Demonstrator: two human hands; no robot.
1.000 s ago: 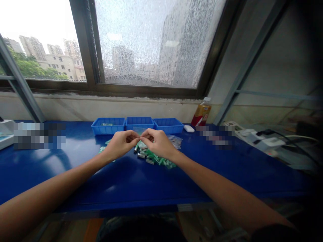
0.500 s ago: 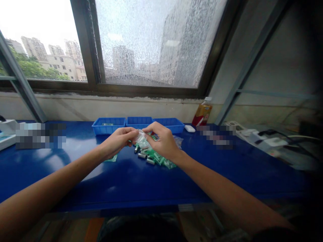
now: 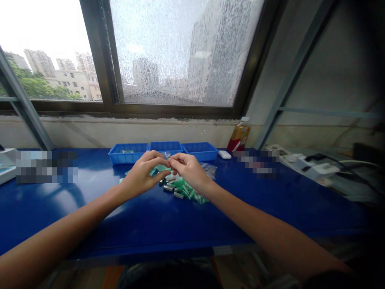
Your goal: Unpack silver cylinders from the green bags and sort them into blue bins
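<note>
a clear bag (image 3: 166, 155) is pinched in the right hand (image 3: 189, 170) above the desk (image 3: 168, 224); the left hand (image 3: 147, 172) is held beside it, thumb and fingers parted. green packets (image 3: 189, 190) are heaped below, trays (image 3: 204, 155) lined along the back edge.

From the green pile (image 3: 190, 189), open bench (image 3: 168, 224) gives a way in at 6 o'clock, between left forearm (image 3: 75, 222) and right forearm (image 3: 249, 222). Blue bins (image 3: 199, 154) bar 12 o'clock; a bottle (image 3: 240, 135) stands at 2.
</note>
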